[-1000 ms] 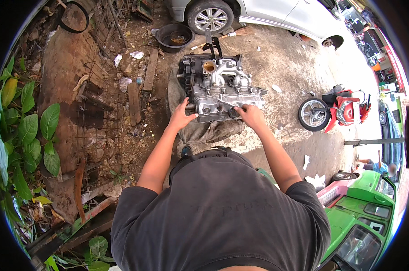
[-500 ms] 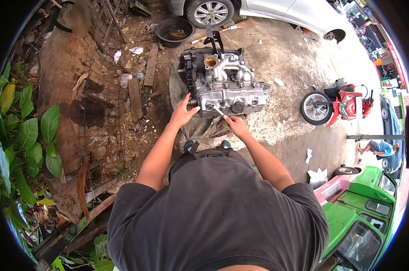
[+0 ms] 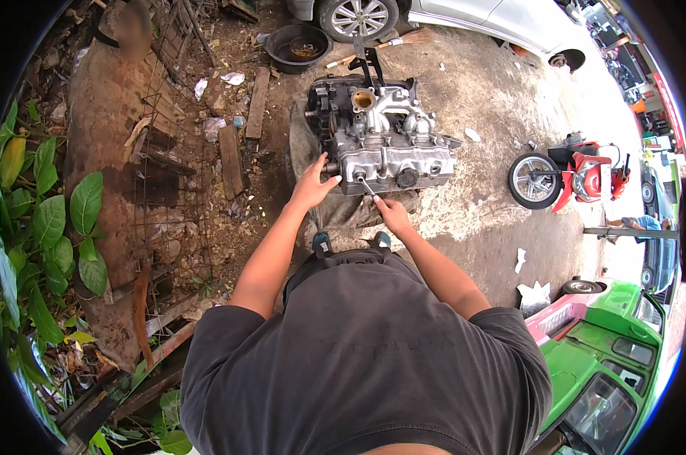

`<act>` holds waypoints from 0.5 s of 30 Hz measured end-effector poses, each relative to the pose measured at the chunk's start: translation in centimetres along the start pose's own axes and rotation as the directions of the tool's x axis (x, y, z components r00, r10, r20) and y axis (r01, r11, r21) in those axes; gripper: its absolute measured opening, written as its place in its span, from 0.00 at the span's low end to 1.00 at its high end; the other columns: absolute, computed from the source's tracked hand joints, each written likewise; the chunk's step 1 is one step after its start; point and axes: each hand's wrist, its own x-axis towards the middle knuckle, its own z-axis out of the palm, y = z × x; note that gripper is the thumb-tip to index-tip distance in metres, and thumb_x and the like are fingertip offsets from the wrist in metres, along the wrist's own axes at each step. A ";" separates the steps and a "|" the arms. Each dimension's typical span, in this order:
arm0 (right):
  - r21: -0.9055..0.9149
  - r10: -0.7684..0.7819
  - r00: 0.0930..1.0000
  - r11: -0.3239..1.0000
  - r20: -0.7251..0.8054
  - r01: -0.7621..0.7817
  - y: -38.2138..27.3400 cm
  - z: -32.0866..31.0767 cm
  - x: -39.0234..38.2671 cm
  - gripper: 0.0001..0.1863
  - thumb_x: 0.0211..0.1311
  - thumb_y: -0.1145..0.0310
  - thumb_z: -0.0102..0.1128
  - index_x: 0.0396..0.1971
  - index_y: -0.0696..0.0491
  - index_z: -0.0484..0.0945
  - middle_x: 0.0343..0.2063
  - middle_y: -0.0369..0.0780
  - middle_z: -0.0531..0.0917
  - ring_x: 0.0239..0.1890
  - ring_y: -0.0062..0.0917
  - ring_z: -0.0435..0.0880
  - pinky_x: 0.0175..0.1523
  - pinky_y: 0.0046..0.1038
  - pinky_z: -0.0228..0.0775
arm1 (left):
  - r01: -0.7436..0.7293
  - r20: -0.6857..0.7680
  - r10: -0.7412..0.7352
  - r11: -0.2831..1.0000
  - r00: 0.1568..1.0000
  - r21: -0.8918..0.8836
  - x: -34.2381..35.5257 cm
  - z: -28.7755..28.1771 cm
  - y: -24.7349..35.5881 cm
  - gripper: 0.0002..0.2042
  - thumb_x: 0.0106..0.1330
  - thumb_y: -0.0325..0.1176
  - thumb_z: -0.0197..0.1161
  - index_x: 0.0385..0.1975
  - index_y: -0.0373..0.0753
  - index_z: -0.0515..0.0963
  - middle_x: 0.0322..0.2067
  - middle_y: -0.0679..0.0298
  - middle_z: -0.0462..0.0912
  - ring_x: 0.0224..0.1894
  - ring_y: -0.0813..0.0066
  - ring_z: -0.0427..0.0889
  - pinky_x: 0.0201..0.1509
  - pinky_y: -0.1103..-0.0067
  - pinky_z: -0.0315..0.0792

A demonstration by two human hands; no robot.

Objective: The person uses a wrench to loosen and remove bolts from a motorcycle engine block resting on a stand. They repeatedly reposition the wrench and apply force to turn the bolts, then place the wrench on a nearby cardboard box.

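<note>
A greasy engine [image 3: 381,121] with a silver valve cover [image 3: 396,159] stands on a dark cloth [image 3: 305,140] on the ground ahead of me. My right hand [image 3: 393,215] grips the near end of a slim silver wrench [image 3: 368,186]. The wrench's far end meets the left part of the cover's near side, left of the round black cap [image 3: 407,178]. What it sits on there is too small to make out. At the engine's left front corner rests my left hand [image 3: 312,186], thumb and fingers apart, its fingertips partly hidden against the engine.
Beyond the engine are a black basin [image 3: 298,49] with dark liquid, a broom [image 3: 411,38] and a silver car [image 3: 464,11]. To the left lie wooden planks [image 3: 230,161]. At right stand a red motorcycle [image 3: 585,182] and a green vehicle [image 3: 585,364]; a metal post [image 3: 631,232] crosses there.
Against the engine, my right hand and the wrench handle have swung a little to the left. My left hand keeps its place at the corner. The whole view has shifted slightly.
</note>
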 end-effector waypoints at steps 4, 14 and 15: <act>-0.053 -0.045 0.999 0.998 -0.029 0.044 0.0 -0.2 0.4 0.35 0.66 0.37 0.51 0.34 0.61 0.82 0.22 0.50 0.80 0.30 0.42 0.81 0.41 0.39 0.71 | 0.012 0.003 -0.012 1.000 1.000 0.000 -0.2 -0.3 0.6 0.42 0.63 0.46 0.66 0.73 0.38 0.53 0.65 0.49 0.69 0.69 0.56 0.66 0.71 0.66 0.60; -0.360 0.111 0.993 0.929 0.041 -0.088 -3.2 -4.0 0.8 0.34 0.61 0.32 0.52 0.40 0.51 0.87 0.32 0.52 0.86 0.44 0.47 0.84 0.51 0.43 0.74 | 0.024 -0.024 -0.024 1.000 0.999 -0.014 -0.3 0.0 0.6 0.41 0.63 0.48 0.66 0.73 0.41 0.54 0.66 0.52 0.68 0.69 0.56 0.65 0.70 0.66 0.61; -0.375 0.047 0.999 0.926 0.003 -0.043 -3.7 -4.5 0.9 0.34 0.60 0.33 0.56 0.34 0.54 0.87 0.29 0.53 0.85 0.38 0.49 0.85 0.45 0.45 0.75 | 0.035 -0.022 -0.036 0.999 0.999 -0.015 -0.2 0.1 0.6 0.42 0.63 0.49 0.66 0.73 0.42 0.54 0.67 0.52 0.67 0.69 0.56 0.65 0.70 0.66 0.62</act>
